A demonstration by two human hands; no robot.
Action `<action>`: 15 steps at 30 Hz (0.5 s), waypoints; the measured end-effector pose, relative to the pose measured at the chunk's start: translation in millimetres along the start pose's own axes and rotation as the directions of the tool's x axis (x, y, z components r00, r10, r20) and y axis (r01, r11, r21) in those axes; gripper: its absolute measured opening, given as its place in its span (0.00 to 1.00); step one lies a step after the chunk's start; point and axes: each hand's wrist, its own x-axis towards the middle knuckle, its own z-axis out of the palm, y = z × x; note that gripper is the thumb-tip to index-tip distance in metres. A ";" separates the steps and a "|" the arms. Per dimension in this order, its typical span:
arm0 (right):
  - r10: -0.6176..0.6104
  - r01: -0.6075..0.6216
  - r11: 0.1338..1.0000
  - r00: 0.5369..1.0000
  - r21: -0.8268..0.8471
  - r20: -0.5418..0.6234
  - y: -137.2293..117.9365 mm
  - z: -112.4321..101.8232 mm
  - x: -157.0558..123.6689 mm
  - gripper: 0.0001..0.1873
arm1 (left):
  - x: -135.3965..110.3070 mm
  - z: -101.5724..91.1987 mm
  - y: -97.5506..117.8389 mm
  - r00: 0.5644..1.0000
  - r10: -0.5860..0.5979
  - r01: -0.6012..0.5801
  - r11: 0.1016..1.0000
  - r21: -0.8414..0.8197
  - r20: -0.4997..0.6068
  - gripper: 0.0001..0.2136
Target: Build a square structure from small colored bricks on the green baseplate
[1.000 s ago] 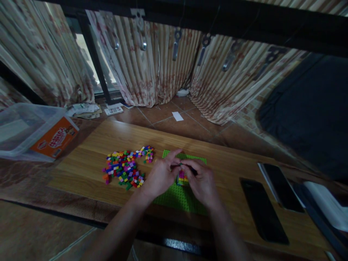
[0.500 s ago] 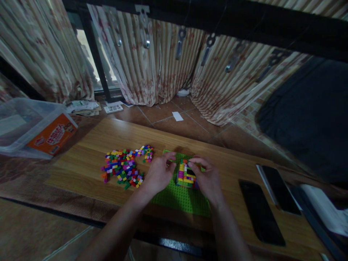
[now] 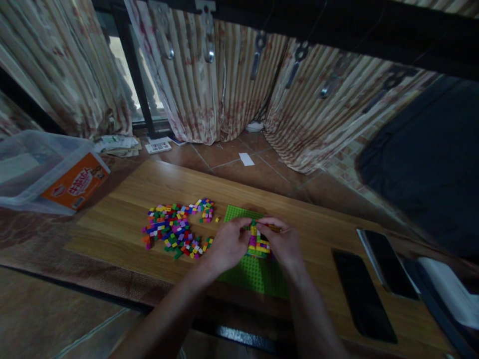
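Observation:
A green studded baseplate lies on the wooden table. On it stands a small multicoloured brick build. My left hand and my right hand flank the build, with curled fingertips pinching at its top. What the fingertips pinch is too small to make out. A pile of loose coloured bricks lies on the table just left of my left hand.
Two dark phones lie on the table to the right. A clear plastic bin with an orange box sits at the far left. Striped curtains hang beyond the table over a tiled floor with papers.
Both hands drew apart from the build half a second ago and have closed back onto its top. The view shifted slightly.

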 end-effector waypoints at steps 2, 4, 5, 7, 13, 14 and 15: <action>0.036 -0.036 0.999 0.999 0.020 -0.003 -3.2 0.9 -0.1 0.09 | -0.6 0.4 0.2 1.000 0.002 -0.002 1.000 -0.003 -0.006 0.18; 0.071 -0.071 0.996 0.997 0.051 0.004 -6.6 1.7 -0.2 0.09 | -1.2 0.5 0.4 1.000 0.002 -0.002 1.000 -0.009 -0.005 0.18; 0.091 -0.091 0.993 0.996 0.072 0.005 -8.3 2.0 -0.3 0.09 | -1.5 0.5 0.6 1.000 0.000 0.000 1.000 -0.011 -0.002 0.18; 0.132 -0.133 0.985 0.991 0.108 0.013 -11.5 2.5 -0.4 0.10 | -2.1 0.3 1.1 1.000 -0.007 0.007 1.000 -0.007 0.002 0.19; 0.175 -0.176 0.974 0.984 0.140 0.021 -15.9 3.7 1.0 0.12 | -4.3 -0.5 4.3 0.999 -0.033 0.033 0.999 0.025 0.012 0.19; 0.171 -0.173 0.975 0.985 0.137 0.026 -15.7 3.7 1.6 0.12 | -4.7 -0.9 5.1 1.000 -0.024 0.024 0.999 0.030 0.016 0.19; 0.164 -0.167 0.977 0.986 0.133 0.029 -15.4 3.8 2.2 0.12 | -5.1 -1.3 5.9 1.000 -0.009 0.008 0.999 0.034 0.019 0.18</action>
